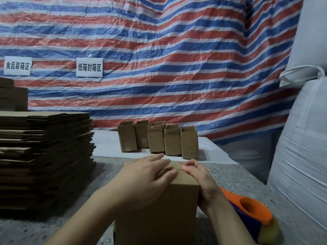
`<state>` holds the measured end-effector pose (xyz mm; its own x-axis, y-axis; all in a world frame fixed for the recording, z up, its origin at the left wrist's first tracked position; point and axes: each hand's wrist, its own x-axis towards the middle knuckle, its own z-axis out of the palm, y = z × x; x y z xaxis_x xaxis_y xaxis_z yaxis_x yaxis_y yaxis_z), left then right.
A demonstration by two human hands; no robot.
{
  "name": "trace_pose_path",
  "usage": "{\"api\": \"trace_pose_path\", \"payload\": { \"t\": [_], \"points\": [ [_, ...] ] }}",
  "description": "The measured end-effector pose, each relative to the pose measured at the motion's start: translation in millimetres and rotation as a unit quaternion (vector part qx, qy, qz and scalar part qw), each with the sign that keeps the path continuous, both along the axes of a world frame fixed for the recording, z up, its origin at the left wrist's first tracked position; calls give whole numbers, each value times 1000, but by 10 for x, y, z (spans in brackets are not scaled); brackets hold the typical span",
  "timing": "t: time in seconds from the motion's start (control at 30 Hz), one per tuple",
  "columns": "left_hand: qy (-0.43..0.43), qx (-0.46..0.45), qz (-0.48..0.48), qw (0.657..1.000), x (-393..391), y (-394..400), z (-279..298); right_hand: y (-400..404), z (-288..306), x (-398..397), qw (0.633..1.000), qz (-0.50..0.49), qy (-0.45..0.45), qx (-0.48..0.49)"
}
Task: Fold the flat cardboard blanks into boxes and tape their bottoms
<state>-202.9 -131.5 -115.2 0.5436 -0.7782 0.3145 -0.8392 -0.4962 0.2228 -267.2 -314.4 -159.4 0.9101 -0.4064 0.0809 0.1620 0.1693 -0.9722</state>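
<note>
Flat-fingered left hand [148, 175] and curled right hand [198, 175] on smooth brown cardboard box [159, 214] flaps.

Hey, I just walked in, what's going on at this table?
A person is folding a box on the table. The left hand presses flat on its closed flaps while the right hand holds its right edge. No tape shows on the seam yet; a tape dispenser lies just right of it. Five finished boxes stand behind, and a stack of blanks waits on the left.
</note>
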Motion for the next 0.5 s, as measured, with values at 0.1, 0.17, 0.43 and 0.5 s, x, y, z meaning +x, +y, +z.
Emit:
{"api": "trace_pose_path", "payload": {
  "t": [0.1,0.17,0.43,0.5],
  "points": [
    [-73,45,32,996,2,6,-95,23,8,-6,1000,-7,5,-7],
    [-81,38,30,996,21,1,-115,24,17,-5,1000,-4,1,-7],
    [-83,28,11,996,55,-5,-122,-391,92,-55,906,-237,88,-339],
    [-91,18,9,996,64,-11,-130,-641,79,-122,784,-277,217,-512]
  ]
}}
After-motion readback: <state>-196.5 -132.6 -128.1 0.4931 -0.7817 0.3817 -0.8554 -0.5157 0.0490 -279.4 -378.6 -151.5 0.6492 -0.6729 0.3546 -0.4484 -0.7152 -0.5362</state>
